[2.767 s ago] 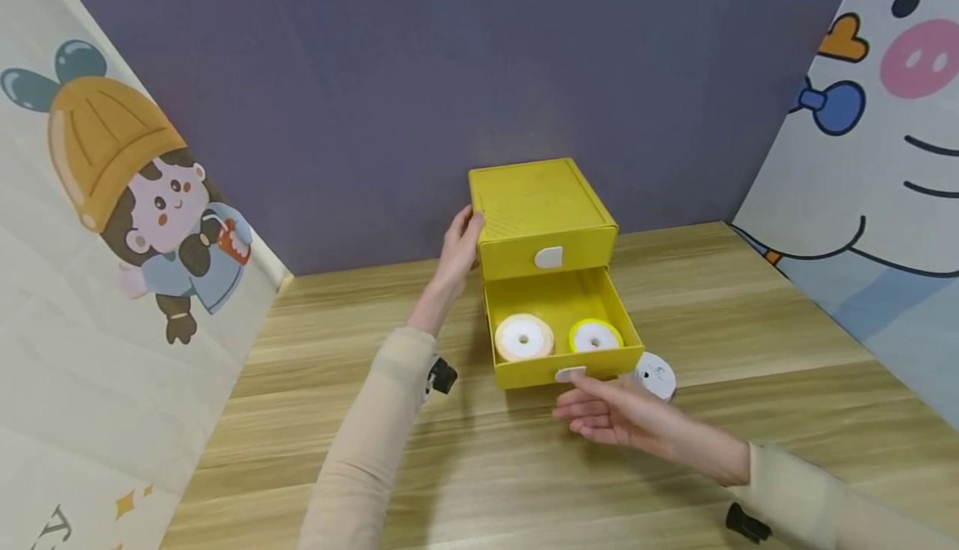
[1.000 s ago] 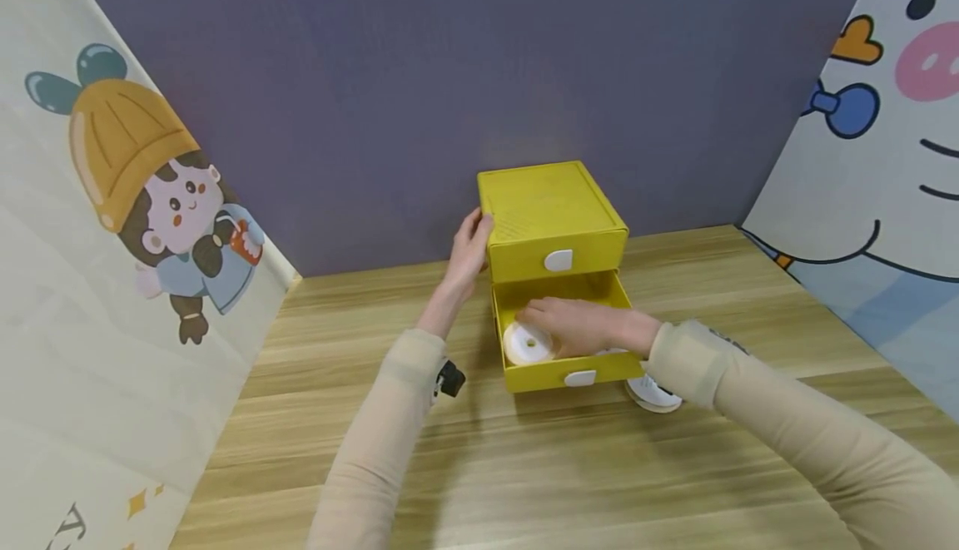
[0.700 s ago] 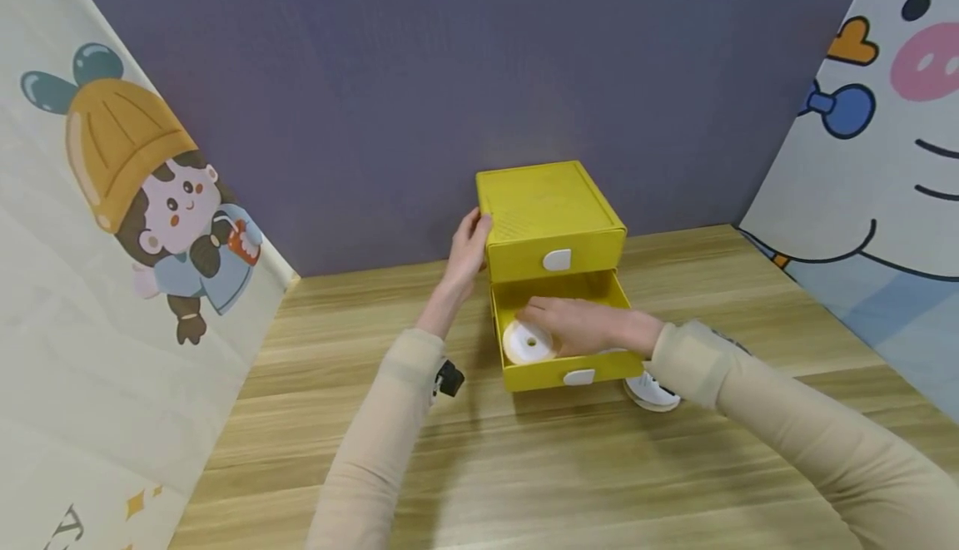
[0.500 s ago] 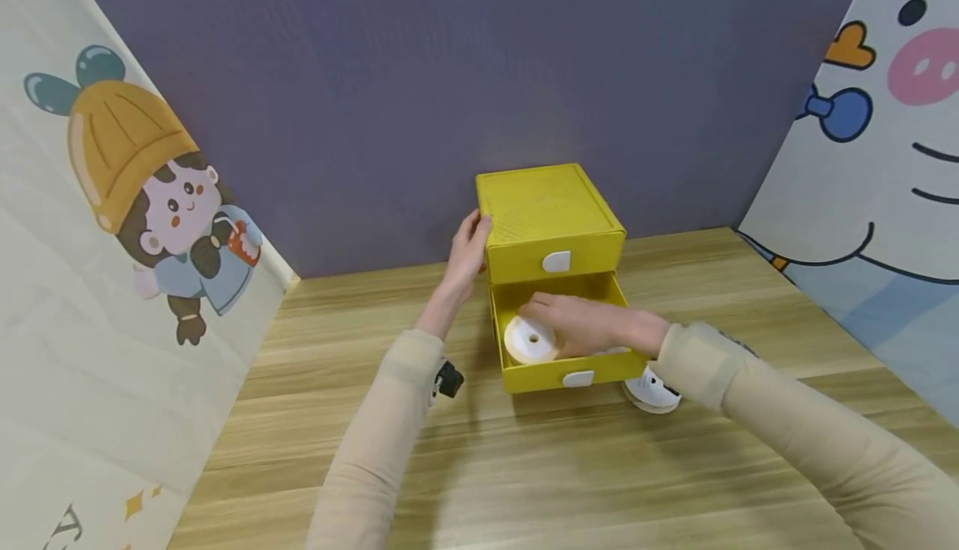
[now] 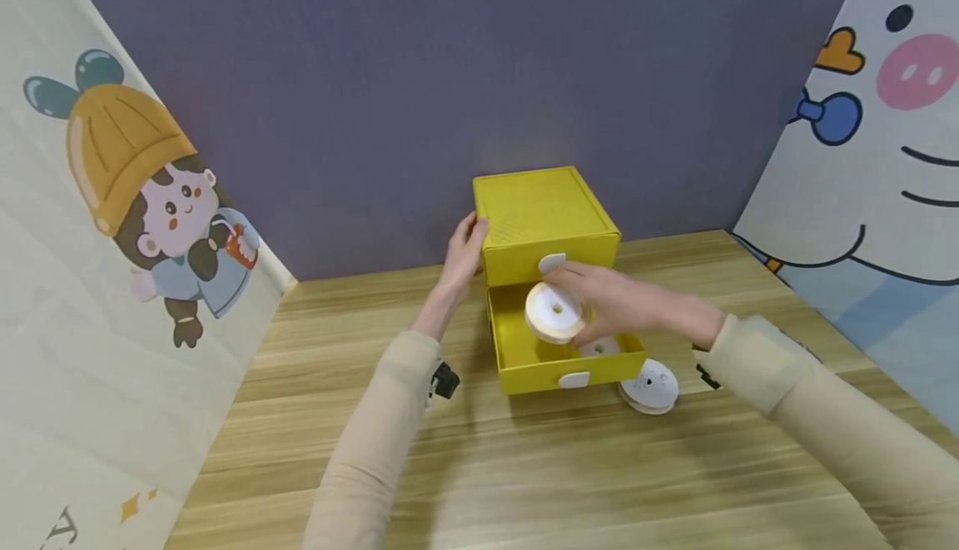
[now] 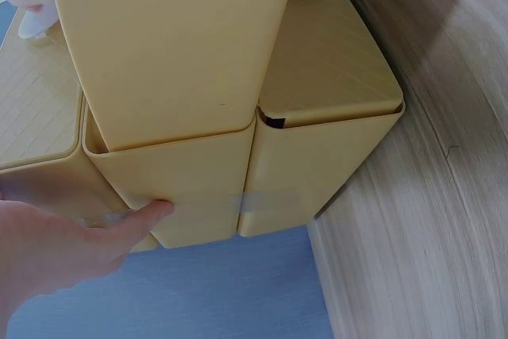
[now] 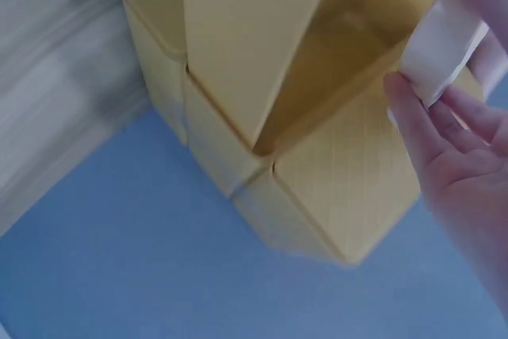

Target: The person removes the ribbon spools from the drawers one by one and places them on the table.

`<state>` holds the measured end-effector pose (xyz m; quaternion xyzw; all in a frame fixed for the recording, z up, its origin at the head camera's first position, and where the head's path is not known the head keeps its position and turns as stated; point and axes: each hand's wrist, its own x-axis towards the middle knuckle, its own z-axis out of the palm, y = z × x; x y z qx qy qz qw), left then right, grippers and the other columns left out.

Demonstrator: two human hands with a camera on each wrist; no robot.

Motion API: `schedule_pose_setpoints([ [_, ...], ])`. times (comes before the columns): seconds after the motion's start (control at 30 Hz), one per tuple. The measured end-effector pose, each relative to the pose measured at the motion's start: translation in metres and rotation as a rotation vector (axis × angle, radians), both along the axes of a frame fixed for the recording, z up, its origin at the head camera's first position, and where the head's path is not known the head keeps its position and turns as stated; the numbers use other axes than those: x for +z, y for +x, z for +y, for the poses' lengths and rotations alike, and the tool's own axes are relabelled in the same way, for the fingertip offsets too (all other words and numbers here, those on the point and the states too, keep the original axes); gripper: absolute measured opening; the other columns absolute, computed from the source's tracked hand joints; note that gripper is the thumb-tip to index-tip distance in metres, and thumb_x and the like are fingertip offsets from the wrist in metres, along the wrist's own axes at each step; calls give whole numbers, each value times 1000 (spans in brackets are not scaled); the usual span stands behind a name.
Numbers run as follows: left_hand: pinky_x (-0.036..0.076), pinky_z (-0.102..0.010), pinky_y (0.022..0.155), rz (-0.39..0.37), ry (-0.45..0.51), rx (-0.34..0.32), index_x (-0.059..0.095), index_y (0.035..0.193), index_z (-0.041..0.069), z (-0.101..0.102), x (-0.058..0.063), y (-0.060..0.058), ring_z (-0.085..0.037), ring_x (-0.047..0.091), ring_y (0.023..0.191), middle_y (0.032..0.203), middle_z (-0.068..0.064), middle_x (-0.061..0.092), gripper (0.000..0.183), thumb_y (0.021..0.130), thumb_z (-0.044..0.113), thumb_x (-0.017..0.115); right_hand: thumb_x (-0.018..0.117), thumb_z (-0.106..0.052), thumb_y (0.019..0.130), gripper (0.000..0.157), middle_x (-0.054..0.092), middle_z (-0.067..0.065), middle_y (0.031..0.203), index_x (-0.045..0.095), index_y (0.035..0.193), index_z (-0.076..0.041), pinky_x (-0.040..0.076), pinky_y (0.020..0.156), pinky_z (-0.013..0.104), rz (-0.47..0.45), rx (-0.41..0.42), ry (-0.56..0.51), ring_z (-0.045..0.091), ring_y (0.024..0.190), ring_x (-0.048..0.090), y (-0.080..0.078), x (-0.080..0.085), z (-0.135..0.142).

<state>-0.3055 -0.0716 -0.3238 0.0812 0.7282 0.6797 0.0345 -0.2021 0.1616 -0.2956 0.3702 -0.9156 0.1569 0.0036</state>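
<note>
So the person's got the right hand (image 5: 625, 300) gripping a pale ribbon spool (image 5: 541, 309), thumb and fingers curled in on its rim, with the white face tipped toward the head camera. It's up over the open drawer (image 5: 524, 382), well apart from the front left corner. Holding it by the rim probably makes sense: the flat faces don't offer much to grab.

Left hand (image 5: 464, 255) isn't holding anything, just laid along the left side of the yellow chest (image 5: 543, 209), thumb fairly straight. My guess is it's steadying the thing, since a pulled-out drawer seems likely to let it shift. Can't tell how the fingers round the back lie.

As for contents, a second spool (image 5: 602, 345) lies flat by the drawer's front right corner, partly behind the right hand. The left wrist view shows a closed lower drawer (image 6: 329, 61) between the open one and the bench (image 5: 337, 367). A third spool (image 5: 650, 385) lies on the bench, just off that same drawer corner.
</note>
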Motion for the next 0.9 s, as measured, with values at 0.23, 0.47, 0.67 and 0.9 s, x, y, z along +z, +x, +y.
schedule_pose_setpoints([
  [0.23, 39, -57, 107, 6, -3, 2, 21, 159, 17, -3, 0, 2, -26, 32, 147, 164, -4, 26, 64, 105, 46, 41, 92, -17, 67, 83, 60, 19, 128, 51, 137, 3, 55, 90, 47, 88, -50, -21, 32, 110, 61, 10, 13, 26],
  [0.47, 39, -56, 108, -8, -7, 4, 21, 159, 18, -2, -1, 1, -26, 32, 147, 165, -4, 26, 64, 105, 46, 41, 94, -18, 62, 85, 61, 19, 126, 54, 134, 4, 56, 88, 48, 147, -98, -40, 33, 110, 63, 21, 14, 61],
  [0.67, 40, -55, 109, -15, -13, 10, 22, 159, 20, -1, 1, 0, -26, 32, 147, 165, -3, 26, 63, 105, 46, 40, 93, -31, 66, 89, 60, 19, 130, 52, 137, 3, 54, 90, 51, 112, -160, -6, 35, 114, 61, 33, 15, 86],
  [0.9, 41, -53, 107, -19, -13, 9, 23, 159, 20, 0, 0, -1, -25, 35, 145, 164, -3, 27, 63, 105, 46, 40, 93, -28, 66, 86, 61, 19, 128, 53, 135, 4, 55, 84, 47, 166, -186, 14, 33, 109, 62, 42, 4, 108],
])
